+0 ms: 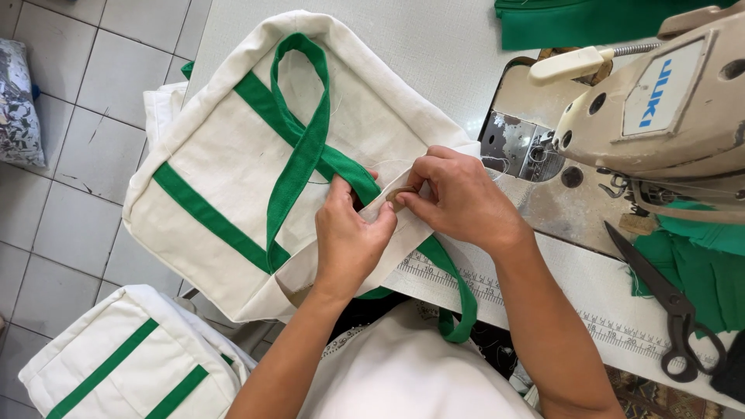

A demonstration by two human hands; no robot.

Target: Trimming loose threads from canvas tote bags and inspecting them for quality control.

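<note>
1. I see the cream tote bag with green straps lying across the white table, left of the sewing machine.
2. My left hand pinches the bag's folded top edge, fingers curled tight on the cloth.
3. My right hand grips that same edge, fingertips closed on a small tan label.
4. Black scissors lie well apart, on the right.

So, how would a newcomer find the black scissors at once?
Start at the beige industrial sewing machine on the white sewing table. Below its head, beside the green cloth pieces, lie the black metal scissors, the only dark, pointed tool there, untouched by either hand.
</note>
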